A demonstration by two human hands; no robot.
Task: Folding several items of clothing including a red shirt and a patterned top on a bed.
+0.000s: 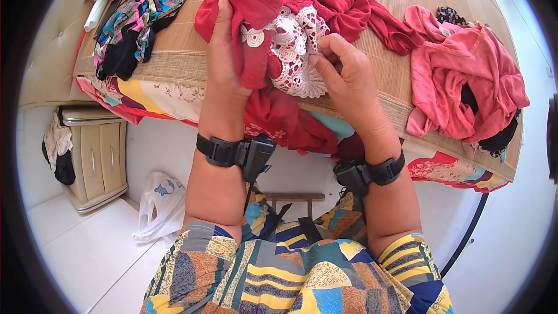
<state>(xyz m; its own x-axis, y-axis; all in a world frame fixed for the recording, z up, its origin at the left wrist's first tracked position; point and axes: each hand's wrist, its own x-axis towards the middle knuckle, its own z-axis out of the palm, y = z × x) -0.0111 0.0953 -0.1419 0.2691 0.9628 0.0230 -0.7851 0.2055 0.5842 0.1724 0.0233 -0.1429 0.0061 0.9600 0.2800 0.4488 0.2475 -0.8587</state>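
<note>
A red garment with white crocheted lace point(293, 52) is held up over the near edge of the bed. My left hand point(224, 58) is closed round its red cloth on the left, thumb pointing up. At the lace's right side my right hand point(346, 72) pinches the white edge between thumb and forefinger. Part of the red cloth point(290, 125) hangs below my hands in front of the bed's side. More of the red fabric point(360, 14) spreads away to the right on the mat. The fingers of my left hand are mostly hidden behind the cloth.
Pink clothing point(465, 75) lies heaped on the woven mat point(395, 81) at the right. A colourful patterned garment point(139, 20) with black cloth lies at the left. A beige cabinet point(96, 160) and a white plastic bag point(160, 206) stand on the floor at left.
</note>
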